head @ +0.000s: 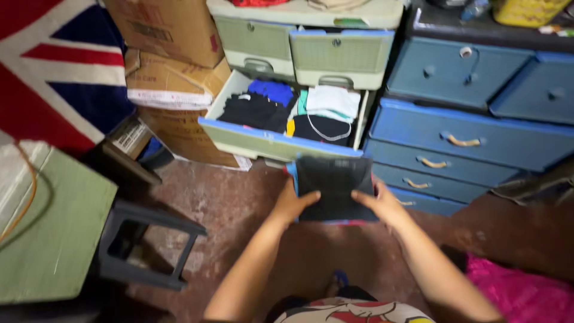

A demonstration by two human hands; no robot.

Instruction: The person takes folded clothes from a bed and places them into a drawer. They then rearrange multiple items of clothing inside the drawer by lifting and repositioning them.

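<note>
Both my hands hold a stack of folded clothes (pixel 335 182), dark grey on top with blue and pink edges showing beneath. My left hand (pixel 291 202) grips its left side and my right hand (pixel 382 203) grips its right side. The stack hovers just in front of an open pale green drawer (pixel 269 140) with a blue front rim. Inside the drawer lie folded black, blue, white and teal garments (pixel 287 107).
A blue chest of drawers (pixel 472 137) stands at the right. Cardboard boxes (pixel 170 66) are stacked to the left of the green drawers. A dark plastic stool (pixel 149 245) and a green surface (pixel 54 233) sit at the left. Pink cloth (pixel 520 293) lies at bottom right.
</note>
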